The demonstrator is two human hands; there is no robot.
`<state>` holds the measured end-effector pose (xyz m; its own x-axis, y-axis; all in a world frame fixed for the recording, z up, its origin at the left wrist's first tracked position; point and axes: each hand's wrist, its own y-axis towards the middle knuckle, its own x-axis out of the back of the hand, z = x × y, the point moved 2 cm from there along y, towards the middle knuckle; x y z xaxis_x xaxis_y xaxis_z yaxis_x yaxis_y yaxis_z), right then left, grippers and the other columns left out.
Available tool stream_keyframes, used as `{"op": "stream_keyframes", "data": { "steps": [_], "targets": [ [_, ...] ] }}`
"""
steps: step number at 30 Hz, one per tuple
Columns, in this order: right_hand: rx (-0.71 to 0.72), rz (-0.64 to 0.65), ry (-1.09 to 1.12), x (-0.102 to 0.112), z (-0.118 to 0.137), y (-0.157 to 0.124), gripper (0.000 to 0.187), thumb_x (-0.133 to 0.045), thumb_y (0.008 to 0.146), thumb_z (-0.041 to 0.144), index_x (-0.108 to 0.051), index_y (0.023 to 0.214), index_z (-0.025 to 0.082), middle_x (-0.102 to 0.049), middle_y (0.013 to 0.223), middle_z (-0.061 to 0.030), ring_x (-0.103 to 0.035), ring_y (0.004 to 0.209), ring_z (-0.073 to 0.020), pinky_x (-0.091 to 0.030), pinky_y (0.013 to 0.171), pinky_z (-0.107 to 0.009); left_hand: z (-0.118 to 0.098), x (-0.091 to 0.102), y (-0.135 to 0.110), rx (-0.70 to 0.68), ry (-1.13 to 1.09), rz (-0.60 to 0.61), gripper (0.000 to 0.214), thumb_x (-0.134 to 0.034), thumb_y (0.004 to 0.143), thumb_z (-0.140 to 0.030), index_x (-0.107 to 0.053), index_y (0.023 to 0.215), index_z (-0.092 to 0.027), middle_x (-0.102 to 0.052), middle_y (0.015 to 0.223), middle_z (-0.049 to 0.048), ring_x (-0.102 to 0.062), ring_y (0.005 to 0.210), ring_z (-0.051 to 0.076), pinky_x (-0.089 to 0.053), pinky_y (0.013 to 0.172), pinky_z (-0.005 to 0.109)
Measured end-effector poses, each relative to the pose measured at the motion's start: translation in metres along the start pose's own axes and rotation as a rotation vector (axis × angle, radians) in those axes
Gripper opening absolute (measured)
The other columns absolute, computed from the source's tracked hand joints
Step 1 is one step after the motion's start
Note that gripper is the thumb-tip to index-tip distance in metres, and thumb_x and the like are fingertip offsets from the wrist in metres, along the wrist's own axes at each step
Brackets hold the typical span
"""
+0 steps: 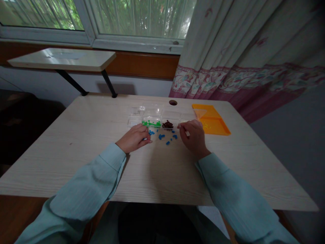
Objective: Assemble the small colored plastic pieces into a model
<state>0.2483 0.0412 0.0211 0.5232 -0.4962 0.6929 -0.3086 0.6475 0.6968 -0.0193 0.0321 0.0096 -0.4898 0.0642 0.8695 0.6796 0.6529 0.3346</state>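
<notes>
Several small blue pieces lie scattered on the table between my two hands. My left hand rests at their left edge, its fingers curled in; whatever may be in them is hidden. On the right, my right hand holds thumb and forefinger in a pinch beside the clear plastic boxes. What that pinch contains is too small to make out. Green pieces fill the front of one clear compartment, and dark brown pieces are heaped in the one to its right.
An orange tray with a few yellow pieces sits at the right, partly behind my right hand. A round hole is cut near the back edge of the wooden table. A raised shelf stands at the back left.
</notes>
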Motion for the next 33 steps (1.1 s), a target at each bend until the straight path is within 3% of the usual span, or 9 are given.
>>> {"op": "stream_keyframes", "data": {
  "steps": [5,9,12,17,26,33],
  "targets": [
    [0.091,-0.006,0.046,-0.006,0.016,-0.002,0.015,-0.053,0.091,0.023,-0.067,0.087,0.019,-0.067,0.076,-0.004,-0.056,0.078,-0.0191,-0.039,0.077,-0.035,-0.003,-0.003,0.004,0.068,-0.158,-0.128,0.027,-0.051,0.093,-0.039,-0.062,0.081,-0.017,-0.057,0.083,0.0061,-0.05,0.087,0.019,-0.041,0.082,0.033],
    [0.179,0.016,0.077,-0.013,0.047,-0.004,0.017,-0.057,0.091,0.026,-0.069,0.103,0.023,-0.068,0.082,-0.0028,-0.056,0.081,-0.0182,-0.038,0.079,-0.035,-0.009,-0.006,0.008,0.25,-0.459,-0.293,0.034,-0.047,0.094,-0.044,-0.059,0.076,-0.017,-0.053,0.08,0.0037,-0.05,0.081,0.017,-0.042,0.077,0.031],
    [0.203,-0.024,0.087,-0.015,0.069,-0.006,0.024,-0.061,0.09,0.031,-0.067,0.112,0.026,-0.069,0.085,-0.0024,-0.056,0.083,-0.0179,-0.038,0.08,-0.034,-0.016,-0.009,0.01,0.351,-0.637,-0.334,0.039,-0.046,0.093,-0.05,-0.057,0.076,-0.017,-0.053,0.082,0.0035,-0.05,0.082,0.016,-0.042,0.078,0.03],
    [0.172,-0.08,0.084,-0.013,0.08,-0.005,0.02,-0.062,0.089,0.03,-0.069,0.108,0.027,-0.068,0.081,-0.0017,-0.056,0.082,-0.0168,-0.038,0.081,-0.034,-0.024,-0.012,0.011,0.386,-0.756,-0.337,0.041,-0.047,0.091,-0.055,-0.057,0.078,-0.017,-0.052,0.08,0.0024,-0.049,0.081,0.016,-0.041,0.077,0.029],
    [0.188,-0.118,0.099,-0.009,0.078,-0.006,0.009,-0.064,0.088,0.025,-0.07,0.095,0.026,-0.069,0.079,-0.0007,-0.056,0.08,-0.0158,-0.037,0.08,-0.034,-0.029,-0.011,0.013,0.332,-0.708,-0.317,0.038,-0.049,0.092,-0.048,-0.057,0.072,-0.017,-0.052,0.078,0.0021,-0.048,0.078,0.015,-0.039,0.077,0.03],
    [0.192,-0.151,0.111,-0.007,0.077,-0.005,0.009,-0.066,0.087,0.023,-0.069,0.094,0.025,-0.069,0.077,0.0001,-0.056,0.079,-0.0155,-0.037,0.081,-0.033,-0.026,-0.012,0.011,0.31,-0.709,-0.253,0.037,-0.047,0.093,-0.048,-0.063,0.081,-0.017,-0.057,0.083,0.0039,-0.052,0.083,0.016,-0.041,0.08,0.031]
  ]
}}
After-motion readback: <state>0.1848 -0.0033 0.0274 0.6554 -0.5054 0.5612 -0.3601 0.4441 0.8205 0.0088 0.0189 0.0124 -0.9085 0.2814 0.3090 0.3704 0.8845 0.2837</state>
